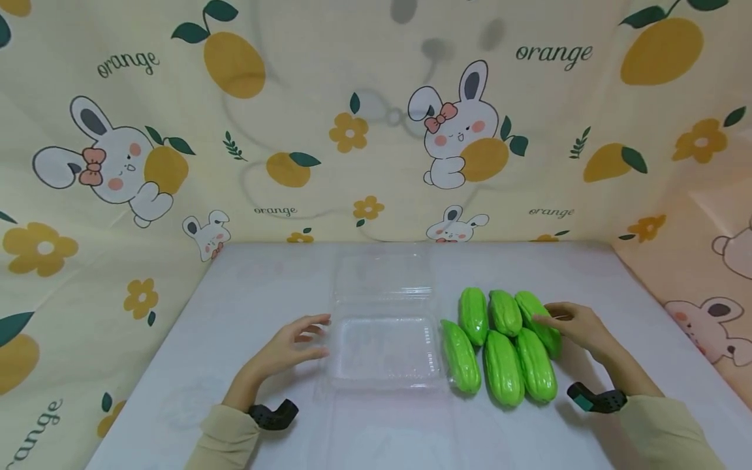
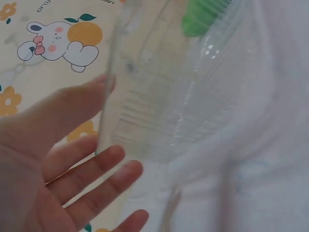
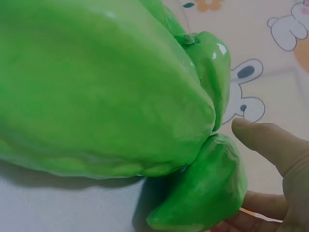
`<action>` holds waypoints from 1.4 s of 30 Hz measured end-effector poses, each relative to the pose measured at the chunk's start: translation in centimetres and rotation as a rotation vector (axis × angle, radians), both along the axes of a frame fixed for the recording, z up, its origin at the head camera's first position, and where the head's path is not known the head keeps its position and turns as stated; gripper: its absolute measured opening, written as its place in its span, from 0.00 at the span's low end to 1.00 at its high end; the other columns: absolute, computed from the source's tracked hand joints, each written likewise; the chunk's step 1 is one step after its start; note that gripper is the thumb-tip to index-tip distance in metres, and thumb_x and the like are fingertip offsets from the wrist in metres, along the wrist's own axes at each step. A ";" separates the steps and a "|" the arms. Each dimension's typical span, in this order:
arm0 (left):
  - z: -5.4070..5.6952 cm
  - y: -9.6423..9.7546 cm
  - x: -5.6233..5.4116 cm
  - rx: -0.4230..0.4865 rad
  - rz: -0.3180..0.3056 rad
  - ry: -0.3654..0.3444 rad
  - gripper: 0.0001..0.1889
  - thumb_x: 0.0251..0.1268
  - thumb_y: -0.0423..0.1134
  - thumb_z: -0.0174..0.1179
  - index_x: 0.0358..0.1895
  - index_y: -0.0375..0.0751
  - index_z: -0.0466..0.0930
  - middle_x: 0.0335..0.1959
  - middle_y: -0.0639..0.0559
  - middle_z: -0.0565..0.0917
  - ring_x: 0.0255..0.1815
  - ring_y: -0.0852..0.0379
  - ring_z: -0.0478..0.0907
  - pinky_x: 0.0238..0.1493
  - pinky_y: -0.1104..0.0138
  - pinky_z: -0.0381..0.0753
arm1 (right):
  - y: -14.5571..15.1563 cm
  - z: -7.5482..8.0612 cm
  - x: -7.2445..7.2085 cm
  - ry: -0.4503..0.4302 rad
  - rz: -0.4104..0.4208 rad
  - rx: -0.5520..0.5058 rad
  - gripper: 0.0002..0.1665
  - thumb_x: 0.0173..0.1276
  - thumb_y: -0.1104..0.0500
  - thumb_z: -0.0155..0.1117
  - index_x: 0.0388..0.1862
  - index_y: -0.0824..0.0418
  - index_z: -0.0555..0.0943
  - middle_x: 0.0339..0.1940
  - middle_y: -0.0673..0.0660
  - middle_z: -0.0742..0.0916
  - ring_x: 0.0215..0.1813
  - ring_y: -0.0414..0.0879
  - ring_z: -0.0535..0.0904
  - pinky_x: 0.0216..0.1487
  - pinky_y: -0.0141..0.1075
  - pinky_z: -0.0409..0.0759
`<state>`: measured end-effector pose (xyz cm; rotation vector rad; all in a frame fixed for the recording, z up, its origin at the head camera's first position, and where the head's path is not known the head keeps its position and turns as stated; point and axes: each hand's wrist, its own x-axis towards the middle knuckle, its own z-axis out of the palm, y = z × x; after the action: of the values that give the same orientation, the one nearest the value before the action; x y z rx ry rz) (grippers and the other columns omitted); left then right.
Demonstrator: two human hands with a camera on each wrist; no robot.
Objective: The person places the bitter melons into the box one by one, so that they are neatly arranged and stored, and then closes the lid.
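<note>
Several glossy green ridged gourds [image 1: 504,372] lie in two rows on the table's right side. My right hand [image 1: 578,326] is at the far-right gourd [image 1: 548,334]. In the right wrist view its fingers [image 3: 263,205] reach behind a gourd [image 3: 203,188], while the thumb stands off its top end. Left of the gourds sits a clear plastic box [image 1: 384,352], with its lid [image 1: 382,271] laid back behind it. My left hand [image 1: 294,346] is beside the box's left edge, fingers spread and thumb apart, holding nothing. Through the plastic, a green gourd [image 2: 205,17] shows in the left wrist view.
All this lies on a white-covered table [image 1: 235,307]. A cream printed cloth [image 1: 305,85] with rabbits and oranges hangs behind and at the left, and a pinkish one [image 1: 699,261] at the right. Black wrist devices [image 1: 275,415] are on both arms.
</note>
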<state>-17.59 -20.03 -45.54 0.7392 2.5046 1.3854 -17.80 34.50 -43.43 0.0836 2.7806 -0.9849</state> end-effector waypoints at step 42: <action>-0.8 1.9 0.2 0.090 0.003 -0.059 0.32 0.60 0.40 0.67 0.65 0.35 0.66 0.61 0.34 0.75 0.61 0.40 0.76 0.65 0.58 0.76 | 0.9 1.6 -1.1 -0.114 0.012 -0.080 0.50 0.72 0.37 0.50 0.71 0.80 0.56 0.70 0.80 0.64 0.64 0.72 0.69 0.59 0.61 0.74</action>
<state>-17.37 -18.14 -46.36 0.7006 2.4138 1.5068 -18.89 35.44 -41.87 0.1086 2.6322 -1.0534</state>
